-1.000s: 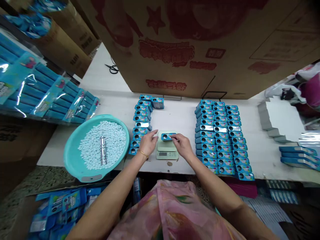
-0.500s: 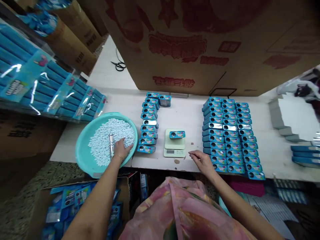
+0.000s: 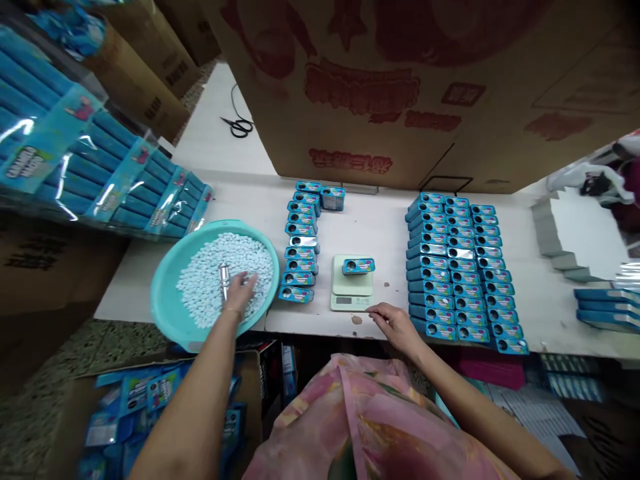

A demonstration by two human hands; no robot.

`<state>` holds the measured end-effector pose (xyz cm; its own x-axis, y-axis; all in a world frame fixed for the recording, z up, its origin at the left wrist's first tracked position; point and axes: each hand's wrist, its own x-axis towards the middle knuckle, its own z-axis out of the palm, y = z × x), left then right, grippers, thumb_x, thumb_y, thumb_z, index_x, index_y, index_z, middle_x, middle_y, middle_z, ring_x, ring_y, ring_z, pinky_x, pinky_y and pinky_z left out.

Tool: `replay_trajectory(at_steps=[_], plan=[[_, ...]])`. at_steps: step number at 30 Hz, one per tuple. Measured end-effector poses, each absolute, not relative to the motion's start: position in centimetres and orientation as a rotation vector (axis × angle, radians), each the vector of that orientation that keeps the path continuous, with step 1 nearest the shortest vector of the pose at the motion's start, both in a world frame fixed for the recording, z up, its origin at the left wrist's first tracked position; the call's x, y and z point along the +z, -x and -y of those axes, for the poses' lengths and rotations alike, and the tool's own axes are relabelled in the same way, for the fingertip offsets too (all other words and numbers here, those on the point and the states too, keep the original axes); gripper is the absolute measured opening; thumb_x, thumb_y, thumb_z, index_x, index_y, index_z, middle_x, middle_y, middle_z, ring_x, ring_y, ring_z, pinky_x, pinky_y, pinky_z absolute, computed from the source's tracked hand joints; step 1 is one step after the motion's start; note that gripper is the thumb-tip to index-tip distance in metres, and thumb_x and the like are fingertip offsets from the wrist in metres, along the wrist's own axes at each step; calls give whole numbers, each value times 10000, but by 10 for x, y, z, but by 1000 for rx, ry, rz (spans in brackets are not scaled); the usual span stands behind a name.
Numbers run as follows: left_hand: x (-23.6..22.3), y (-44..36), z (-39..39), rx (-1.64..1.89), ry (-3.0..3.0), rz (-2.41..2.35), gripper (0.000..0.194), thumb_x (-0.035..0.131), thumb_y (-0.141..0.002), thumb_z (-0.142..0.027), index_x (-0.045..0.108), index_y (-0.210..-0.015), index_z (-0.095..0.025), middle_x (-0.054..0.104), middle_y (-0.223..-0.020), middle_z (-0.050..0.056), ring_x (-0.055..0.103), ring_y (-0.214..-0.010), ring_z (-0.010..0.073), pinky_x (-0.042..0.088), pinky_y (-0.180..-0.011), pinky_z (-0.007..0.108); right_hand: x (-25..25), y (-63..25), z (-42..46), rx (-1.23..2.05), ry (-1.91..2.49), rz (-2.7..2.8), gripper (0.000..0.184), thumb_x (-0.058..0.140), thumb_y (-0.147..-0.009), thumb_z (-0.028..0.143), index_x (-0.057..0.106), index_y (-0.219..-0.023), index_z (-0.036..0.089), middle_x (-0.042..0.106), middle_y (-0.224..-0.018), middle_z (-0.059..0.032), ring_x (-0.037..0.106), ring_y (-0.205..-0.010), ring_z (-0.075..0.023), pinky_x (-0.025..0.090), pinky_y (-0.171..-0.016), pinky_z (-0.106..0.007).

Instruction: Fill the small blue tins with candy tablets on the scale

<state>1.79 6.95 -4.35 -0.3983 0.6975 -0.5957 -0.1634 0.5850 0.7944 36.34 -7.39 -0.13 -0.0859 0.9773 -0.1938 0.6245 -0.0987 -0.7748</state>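
Lying under and around the left hand (image 3: 241, 293), pale tablets (image 3: 203, 283) covered most of a turquoise basin (image 3: 163, 293) at left of the frame, a silvery tube (image 3: 225, 283) among them just beside the fingers. A blue tin (image 3: 359, 266) sat on a pale green scale (image 3: 345, 285) near the centre, apart from both hands. The left fingers curved over the tablets; whether they had closed on any could not be seen. The right hand (image 3: 397, 327) was at the scale's lower right corner, fingertips close together, its hold unclear. Rows of similar tins (image 3: 433, 288) lined the white table (image 3: 360, 220) right of centre, below a large carton (image 3: 375, 137) across the top; scissors (image 3: 240, 128) lay at upper left.
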Motion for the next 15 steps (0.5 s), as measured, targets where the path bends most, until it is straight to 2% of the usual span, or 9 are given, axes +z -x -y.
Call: replay_trajectory(at_steps=[3, 5, 10, 15], plan=[[-58, -36, -75, 875, -767, -1839, 252, 640, -510, -161, 477, -702, -175, 490, -769, 24, 476, -781, 160, 398, -603, 233, 2, -354, 68, 1073, 1715, 1781, 195, 429, -800, 212, 611, -867, 200, 623, -804, -26, 574, -756, -133, 436, -690, -244], [-62, -38, -76, 904, -783, -1796, 242, 638, -497, -139, 472, -669, -175, 482, -731, 15, 477, -765, 161, 390, -592, 230, 5, -349, 65, 1078, 1691, 1796, 196, 428, -803, 217, 610, -874, 202, 620, -802, -27, 572, -753, -131, 435, -686, -241], [-46, -11, -71, 997, -612, -1623, 69, 485, -669, -229, 445, -666, -174, 433, -591, -24, 427, -507, 79, 359, -456, 194, 5, -344, 68, 1091, 1668, 1823, 200, 431, -803, 225, 609, -893, 206, 622, -827, -36, 572, -768, -137, 438, -691, -253], [-18, -6, -61, 1325, -6, -1114, 137, 434, -749, -226, 463, -638, -152, 497, -613, 1, 433, -473, 37, 354, -400, 136, 4, -326, 61, 1109, 1580, 1872, 202, 429, -801, 189, 613, -883, 207, 622, -833, -38, 572, -770, -134, 440, -698, -254]])
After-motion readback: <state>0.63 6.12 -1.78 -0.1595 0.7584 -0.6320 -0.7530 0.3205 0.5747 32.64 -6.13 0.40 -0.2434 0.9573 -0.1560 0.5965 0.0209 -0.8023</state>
